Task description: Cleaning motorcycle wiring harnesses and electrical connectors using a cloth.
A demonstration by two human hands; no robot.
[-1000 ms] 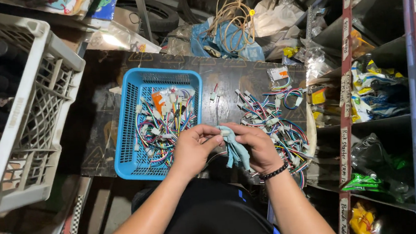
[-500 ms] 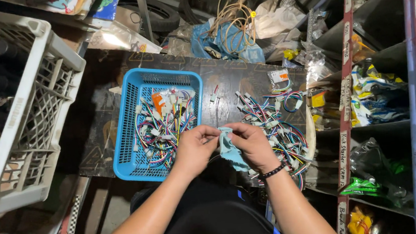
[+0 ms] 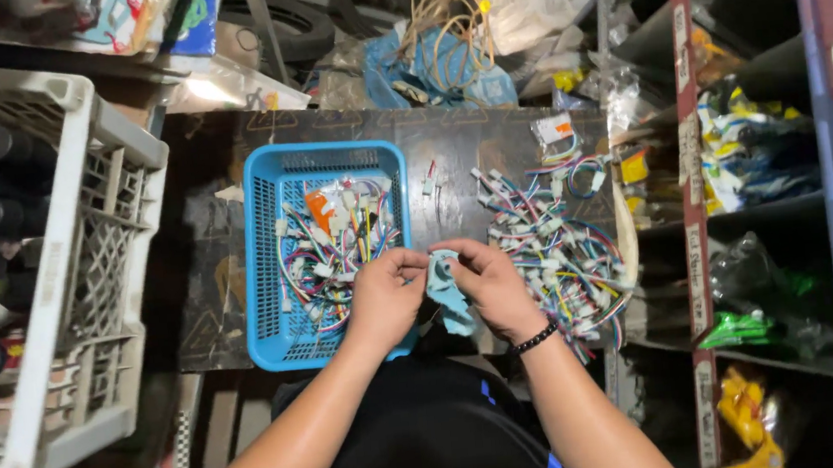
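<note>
**Both hands closed on a light blue cloth at the board's near edge**

The left hand (image 3: 385,297) and right hand (image 3: 487,288) meet over the near edge of the dark board (image 3: 449,151). Both pinch a small light blue cloth (image 3: 447,292) between thumbs and fingers; the cloth hangs between the palms. Whether anything is wrapped inside it cannot be determined. A black wristband (image 3: 534,338) sits on the right wrist.

Just left of the hands stands a blue plastic basket (image 3: 264,267) holding coloured wire harnesses. A loose pile of wire harnesses (image 3: 553,242) lies on the board just right of the hands. A white crate (image 3: 90,293) stands at far left.
</note>
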